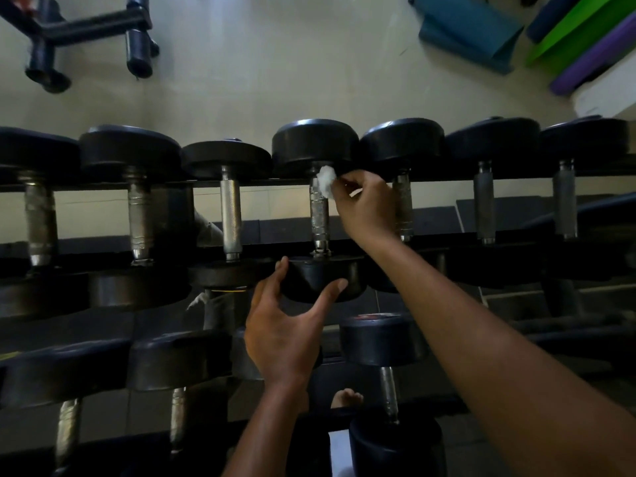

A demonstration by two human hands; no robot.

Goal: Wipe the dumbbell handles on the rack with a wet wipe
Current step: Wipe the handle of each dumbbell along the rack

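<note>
The wet wipe (pixel 326 185), bunched white, presses the far end of the 4th handle (pixel 319 215) on the rack's top row (pixel 447 180). The right hand (pixel 364 208) holds it in a narrow grip; the left hand (pixel 282 335), grip wide, braces that dumbbell's near head (pixel 320 277). Judging by position, about half of the 7 handles remain.

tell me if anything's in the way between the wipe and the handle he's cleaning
Nothing visible. The right hand already presses the white wipe against the far end of the handle; the left hand cups the near weight head, below it.
</note>
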